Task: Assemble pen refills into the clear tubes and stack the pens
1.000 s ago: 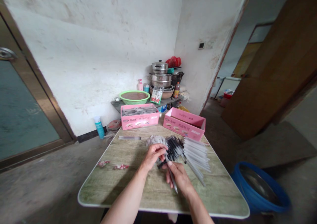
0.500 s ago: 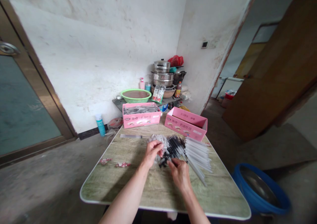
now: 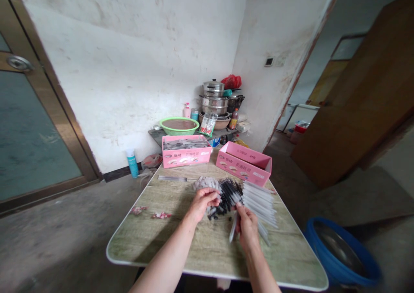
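Observation:
My left hand [image 3: 202,203] is closed in a pinch beside a heap of small whitish plastic pieces [image 3: 207,182]; whatever lies between its fingertips is too small to make out. Slightly to the right, my right hand [image 3: 247,225] grips a translucent plastic tube [image 3: 233,231] that slants down toward me. Just beyond both hands lies a bunch of thin black plastic rods [image 3: 229,193]. More translucent tubes [image 3: 260,202] are laid side by side to the right of the black ones, partly behind my right hand.
On the table [image 3: 155,241], a pink box [image 3: 187,155] full of slender pieces stands at the back left, another pink box [image 3: 244,168] at the back right. Behind are a green basin [image 3: 179,131] and stacked pots [image 3: 214,101]. A blue tub [image 3: 343,250] sits right.
My right hand has moved right and slightly away from the left hand, and the tube in it now shows, slanting down. My left hand has shifted slightly right, still pinched.

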`<state>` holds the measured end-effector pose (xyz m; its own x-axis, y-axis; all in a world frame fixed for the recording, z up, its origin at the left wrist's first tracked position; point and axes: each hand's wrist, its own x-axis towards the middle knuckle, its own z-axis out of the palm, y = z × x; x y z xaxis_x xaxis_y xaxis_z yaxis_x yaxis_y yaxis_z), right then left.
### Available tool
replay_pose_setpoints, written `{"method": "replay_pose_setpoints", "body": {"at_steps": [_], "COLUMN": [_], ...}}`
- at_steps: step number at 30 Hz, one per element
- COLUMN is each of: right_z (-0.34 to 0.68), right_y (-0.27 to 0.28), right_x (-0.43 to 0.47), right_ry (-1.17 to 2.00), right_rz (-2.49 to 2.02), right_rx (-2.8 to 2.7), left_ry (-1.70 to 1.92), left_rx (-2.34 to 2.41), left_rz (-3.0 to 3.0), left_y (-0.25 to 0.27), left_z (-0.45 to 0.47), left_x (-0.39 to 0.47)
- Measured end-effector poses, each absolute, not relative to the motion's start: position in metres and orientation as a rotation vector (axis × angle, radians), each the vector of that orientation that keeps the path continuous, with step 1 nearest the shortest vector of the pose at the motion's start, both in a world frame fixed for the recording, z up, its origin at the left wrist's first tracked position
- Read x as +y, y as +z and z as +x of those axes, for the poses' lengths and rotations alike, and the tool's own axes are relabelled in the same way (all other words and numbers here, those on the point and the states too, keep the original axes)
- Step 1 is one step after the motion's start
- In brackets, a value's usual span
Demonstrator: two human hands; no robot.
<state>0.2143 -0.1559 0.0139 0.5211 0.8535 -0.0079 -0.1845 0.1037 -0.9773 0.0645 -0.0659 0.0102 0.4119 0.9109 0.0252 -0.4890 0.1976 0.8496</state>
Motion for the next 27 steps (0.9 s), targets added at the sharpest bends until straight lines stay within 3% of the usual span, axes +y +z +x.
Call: {"method": "replay_pose_setpoints", "body": {"at_steps": [8,27], "right_z": [0.236,0.223], "right_y": [0.0,0.003], "right_x": [-0.164,-0.167], "right_ry": [1.014,1.017], "right_rz": [-0.838,-0.988], "right_rx": [-0.396,-0.568], "left_ry": [1.09,1.081], "left_rx": [0.66,0.734], "left_rz": [0.937,0.978], "left_y": [0.009,0.005], "left_z": [0.062,0.068], "left_x": [-0.062,-0.062]}}
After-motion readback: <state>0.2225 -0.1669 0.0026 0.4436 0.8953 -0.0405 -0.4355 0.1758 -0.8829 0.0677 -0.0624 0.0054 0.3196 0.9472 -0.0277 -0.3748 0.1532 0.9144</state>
